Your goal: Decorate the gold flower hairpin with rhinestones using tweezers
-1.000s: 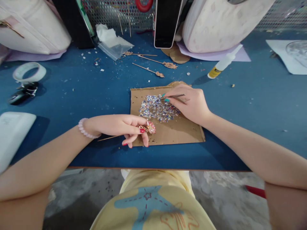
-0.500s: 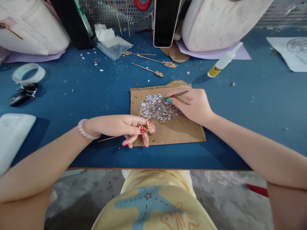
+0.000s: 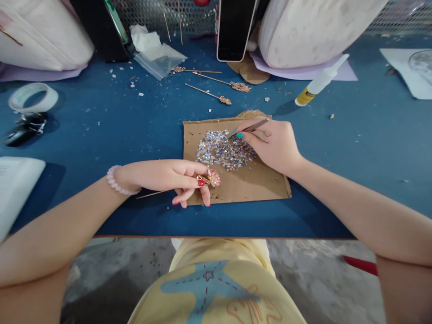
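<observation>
My left hand is closed on a gold hairpin whose head carries pink and clear stones; its thin stem runs out behind the hand to the left. Tweezers are pinched in my right hand, their tips down among a pile of small shiny rhinestones. The rhinestones, mostly blue and clear, lie spread on a piece of brown cardboard. Whether the tweezers' tips grip a stone is too small to tell. My left hand hovers over the cardboard's left front edge.
Several gold hairpins lie behind the cardboard, near a plastic bag. A glue bottle stands at the back right. On the left are a tape roll and a white box-like object. A phone leans at the back.
The tweezers are tilted slightly more and my right hand has shifted a little over the rhinestones. My left hand keeps its hold on the hairpin. The view has shifted slightly.
</observation>
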Available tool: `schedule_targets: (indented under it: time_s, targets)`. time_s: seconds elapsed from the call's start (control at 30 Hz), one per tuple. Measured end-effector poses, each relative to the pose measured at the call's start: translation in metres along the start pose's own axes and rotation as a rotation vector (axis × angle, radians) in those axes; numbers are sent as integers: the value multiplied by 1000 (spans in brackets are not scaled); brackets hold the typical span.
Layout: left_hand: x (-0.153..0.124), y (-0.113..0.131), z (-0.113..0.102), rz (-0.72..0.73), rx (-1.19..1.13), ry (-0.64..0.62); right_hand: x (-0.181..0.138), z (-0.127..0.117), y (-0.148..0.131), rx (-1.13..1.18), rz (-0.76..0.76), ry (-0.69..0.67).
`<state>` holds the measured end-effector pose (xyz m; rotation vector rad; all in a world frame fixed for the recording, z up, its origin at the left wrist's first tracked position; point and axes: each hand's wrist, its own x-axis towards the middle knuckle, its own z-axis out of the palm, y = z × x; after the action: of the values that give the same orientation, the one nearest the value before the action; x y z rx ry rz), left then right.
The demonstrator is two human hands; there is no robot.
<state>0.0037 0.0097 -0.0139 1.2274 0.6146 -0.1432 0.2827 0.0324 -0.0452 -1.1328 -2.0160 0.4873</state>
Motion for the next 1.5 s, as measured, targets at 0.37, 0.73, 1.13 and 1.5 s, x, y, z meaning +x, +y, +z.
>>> schedule_targets:
  time_s: [0.37, 0.73, 1.13, 1.5]
  targets:
    - [-2, -4, -2, 29, 18, -3, 1, 1, -3, 10, -24, -14]
    - [0, 0, 0, 28, 11, 18, 0, 1, -3, 28, -55, -9]
    - [1, 0, 0, 39, -4, 9, 2, 3, -3, 11, -30, -19]
    - [2, 3, 1, 16, 6, -18, 0, 3, -1, 1, -33, 8]
